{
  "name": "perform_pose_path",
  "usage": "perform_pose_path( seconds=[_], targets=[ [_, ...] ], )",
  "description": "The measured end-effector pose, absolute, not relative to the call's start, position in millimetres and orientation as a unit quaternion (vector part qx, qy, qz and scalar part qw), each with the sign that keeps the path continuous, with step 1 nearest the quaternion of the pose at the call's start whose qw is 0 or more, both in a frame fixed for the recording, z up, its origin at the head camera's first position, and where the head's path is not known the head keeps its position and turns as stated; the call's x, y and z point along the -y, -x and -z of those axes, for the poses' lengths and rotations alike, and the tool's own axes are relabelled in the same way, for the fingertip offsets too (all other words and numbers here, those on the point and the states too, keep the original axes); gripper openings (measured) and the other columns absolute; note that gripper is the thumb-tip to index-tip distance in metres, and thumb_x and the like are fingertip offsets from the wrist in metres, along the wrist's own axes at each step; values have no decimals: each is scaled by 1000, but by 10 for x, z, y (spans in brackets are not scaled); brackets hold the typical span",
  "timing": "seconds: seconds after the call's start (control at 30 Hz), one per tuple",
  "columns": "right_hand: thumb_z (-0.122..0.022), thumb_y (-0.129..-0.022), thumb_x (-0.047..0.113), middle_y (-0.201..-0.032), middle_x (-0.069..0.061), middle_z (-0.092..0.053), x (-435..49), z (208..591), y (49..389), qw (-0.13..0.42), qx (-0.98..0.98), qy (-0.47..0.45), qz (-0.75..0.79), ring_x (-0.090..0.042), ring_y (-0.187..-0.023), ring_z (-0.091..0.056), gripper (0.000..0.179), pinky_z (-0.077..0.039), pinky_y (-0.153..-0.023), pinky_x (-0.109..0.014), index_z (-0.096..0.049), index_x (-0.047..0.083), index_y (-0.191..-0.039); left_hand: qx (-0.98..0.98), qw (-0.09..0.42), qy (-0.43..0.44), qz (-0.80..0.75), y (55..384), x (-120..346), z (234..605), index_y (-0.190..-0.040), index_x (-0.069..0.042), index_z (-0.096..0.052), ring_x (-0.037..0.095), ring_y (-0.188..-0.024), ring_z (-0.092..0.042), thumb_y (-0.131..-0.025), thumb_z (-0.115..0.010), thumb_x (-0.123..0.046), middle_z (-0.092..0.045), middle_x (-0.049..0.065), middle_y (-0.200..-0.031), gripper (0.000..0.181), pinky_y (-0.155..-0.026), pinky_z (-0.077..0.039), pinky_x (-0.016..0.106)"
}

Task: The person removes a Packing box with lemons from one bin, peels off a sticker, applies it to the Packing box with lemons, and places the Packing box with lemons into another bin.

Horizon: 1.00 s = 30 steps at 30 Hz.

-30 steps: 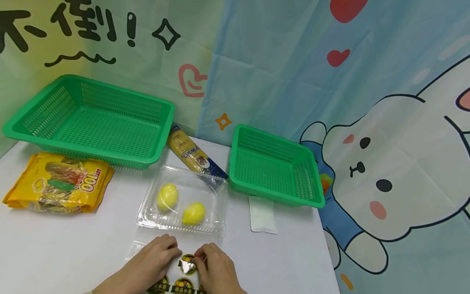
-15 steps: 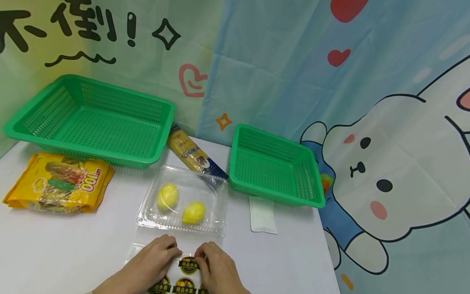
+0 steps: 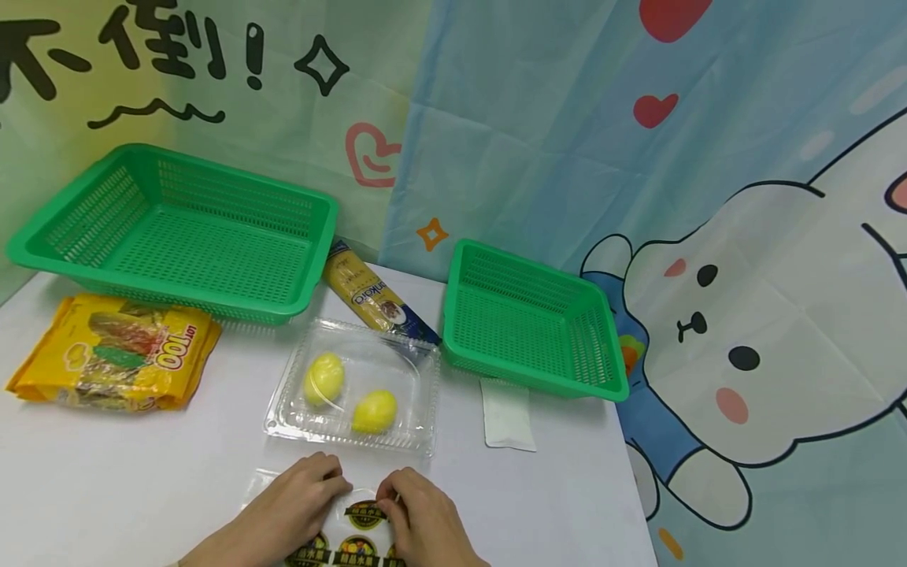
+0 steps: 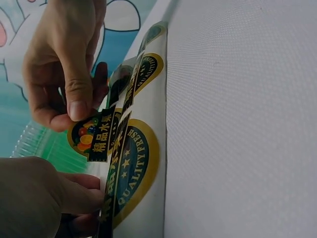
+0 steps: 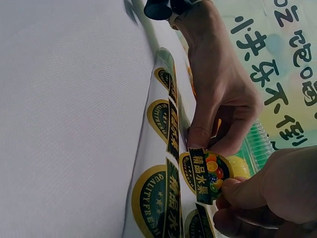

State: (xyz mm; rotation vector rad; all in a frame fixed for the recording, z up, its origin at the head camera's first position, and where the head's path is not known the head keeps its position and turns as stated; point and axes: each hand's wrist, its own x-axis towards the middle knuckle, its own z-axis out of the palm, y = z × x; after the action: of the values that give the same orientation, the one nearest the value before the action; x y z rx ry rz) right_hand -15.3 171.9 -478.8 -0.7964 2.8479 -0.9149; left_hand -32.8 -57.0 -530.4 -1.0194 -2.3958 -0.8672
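A sheet of round fruit stickers (image 3: pixel 338 532) lies at the table's front edge. My left hand (image 3: pixel 298 494) grips the sheet by its far edge, thumb and curled fingers together in the right wrist view. My right hand (image 3: pixel 425 516) pinches the rim of one black-and-gold sticker (image 5: pixel 210 173) between thumb and finger. That sticker stands partly lifted from the backing, its fruit picture and lettering showing in both wrist views. Just beyond the hands sits a clear plastic clamshell box (image 3: pixel 407 386) with two lemons (image 3: pixel 323 379) in it.
A large green basket (image 3: pixel 212 295) stands at the back left, a smaller green basket (image 3: pixel 531 374) at the back right. Between them lies a pasta packet (image 3: pixel 375 295). A yellow food packet (image 3: pixel 116 354) is at left, a white packet (image 3: pixel 508 417) right of the box.
The bright glare on the pinched sticker has gone and its lettering shows. My right hand has shifted very slightly right; the left hand stays in place.
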Motion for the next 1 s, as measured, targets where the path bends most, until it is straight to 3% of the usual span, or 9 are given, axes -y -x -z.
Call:
perform_pose_path(
  seconds=[0.4, 0.67, 0.87, 1.0],
  targets=[
    [-69, -101, 13, -90, 9, -63, -1750, 4732, 197, 16, -910, 269, 316, 6, -74, -48, 7, -44, -66, -9, -66, 18, -97, 864, 194, 355, 301, 326, 588, 5296, -85, -16, -77, 6, -73, -52, -72, -82, 4, -58, -10, -82, 24, -65, -48, 21],
    [-69, -101, 12, -88, 8, -64, -1732, 4610, 252, 15, -907, 253, 336, 5, -75, -51, 6, -47, -65, -12, -67, 17, -98, 858, 203, 338, 331, 270, 648, 5185, -109, -12, -75, 5, -84, -63, -78, -81, 0, -66, -10, -91, 34, -75, -53, 22],
    [-73, -98, 10, -90, 8, -67, -1711, 4465, 308, 14, -907, 248, 341, 5, -75, -53, 7, -49, -64, -15, -69, 16, -99, 830, 162, 305, 438, 217, 694, 4898, -117, -15, -71, -4, -82, -58, -80, -84, -4, -69, -14, -99, 40, -70, -49, 11],
    [-74, -97, 10, -90, 9, -68, -1676, 4343, 380, 11, -903, 247, 351, 5, -74, -54, 8, -50, -61, -18, -71, 17, -99, 803, 198, 304, 474, 296, 681, 4780, -114, -19, -72, -3, -77, -59, -85, -84, -8, -72, -14, -96, 33, -65, -45, 9]
  ],
)
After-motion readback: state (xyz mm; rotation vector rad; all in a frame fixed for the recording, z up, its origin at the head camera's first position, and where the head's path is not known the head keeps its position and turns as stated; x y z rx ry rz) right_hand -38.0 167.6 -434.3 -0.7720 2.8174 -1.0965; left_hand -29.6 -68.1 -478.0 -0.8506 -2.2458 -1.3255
